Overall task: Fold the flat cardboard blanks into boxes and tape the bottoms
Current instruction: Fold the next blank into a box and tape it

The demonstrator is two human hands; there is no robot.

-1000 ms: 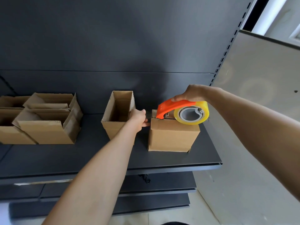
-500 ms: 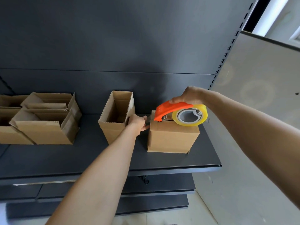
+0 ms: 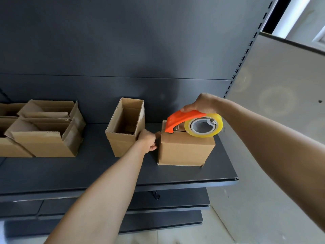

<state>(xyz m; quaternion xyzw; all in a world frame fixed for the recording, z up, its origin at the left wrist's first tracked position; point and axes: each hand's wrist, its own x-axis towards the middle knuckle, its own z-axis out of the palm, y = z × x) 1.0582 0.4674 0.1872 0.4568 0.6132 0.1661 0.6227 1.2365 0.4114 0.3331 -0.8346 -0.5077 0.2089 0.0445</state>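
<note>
Has hardly moved the tape dispenser (image 3: 182, 118) in the last second, only settled it a little lower and a little more to the left, orange nose down at the left end of the box (image 3: 186, 150) top. Grips it from above with the right hand (image 3: 200, 104), fingers curled over the orange cover, with the yellowish roll on the cardboard.

Has brought the left hand (image 3: 147, 140) lower meanwhile: from the upper left corner of the box down along its left wall, resting there now with curled fingers and the thumb toward the corner. Cannot tell whether these fingers pinch a tape end or only press against the wall. No clear tape to be made out at this size.

Probably starting or finishing the strip over the closed flaps at this corner — judged so, not seen — and steadying the box, or rubbing tape onto its side, with the left hand.

Has this box closed side up on the dark shelf (image 3: 88, 171), just beside an open box (image 3: 123, 143), with the left hand between the two. More folded boxes (image 3: 44, 145) farther left on the same shelf, flaps open.

No brand, label or print readable anywhere — plain brown cardboard, plain orange plastic, nothing legible on the roll core.
</note>
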